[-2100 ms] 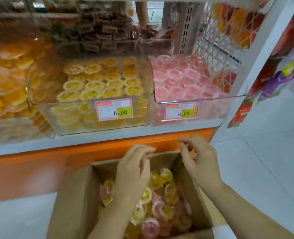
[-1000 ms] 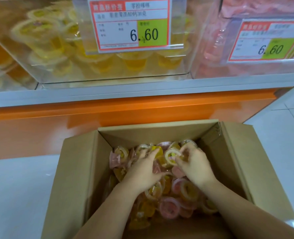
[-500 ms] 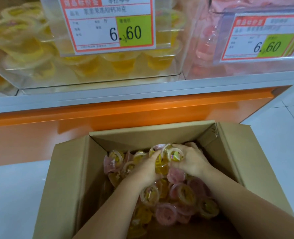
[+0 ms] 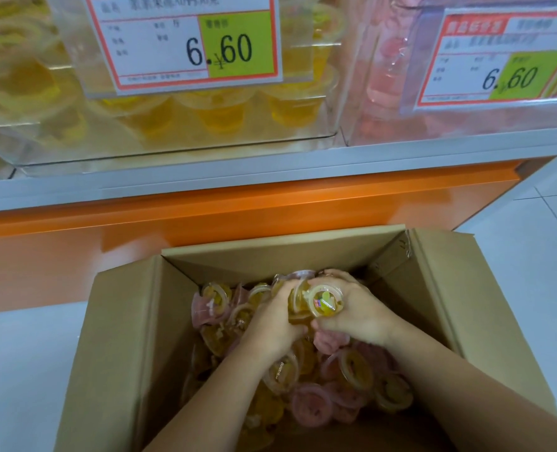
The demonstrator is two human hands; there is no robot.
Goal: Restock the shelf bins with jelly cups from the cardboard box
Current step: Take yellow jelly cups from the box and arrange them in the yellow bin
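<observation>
A: Wide first. The shelf (image 4: 270,181) runs across the top, and below it the open cardboard box (image 4: 123,337) sits on the floor, close against the orange base.

B: On that shelf are two clear bins side by side, the yellow bin (image 4: 172,138) on the left and the pink bin (image 4: 384,125) on the right. Both hold stock, and there's a price tag (image 4: 185,44) on the yellow one.

A: Now the hands! Left hand (image 4: 270,327) and right hand (image 4: 358,308) are deep in the box, pressed together. The fingers of both are curled round one shared clutch of jelly cups (image 4: 309,409) from the mixed pile.

B: A yellow cup (image 4: 324,303) sits on top of that clutch with its lid facing us.

A: Where's the danger?

B: That scoop looks loose to me. The cups are smooth and round and nothing locks them together, so one could squirt out on the way up and hit the floor. There's also a pink rim showing in the bundle, so a pink cup could land among the yellows.

A: The bin tops are out of view, so I can't tell how much room is left.

B: Two seconds back the hands were up at the box rim and both bins were fully in view. A second ago the fingers were spread over the pile. Now they're bunched tight, and the view has closed in on the tags.
</observation>
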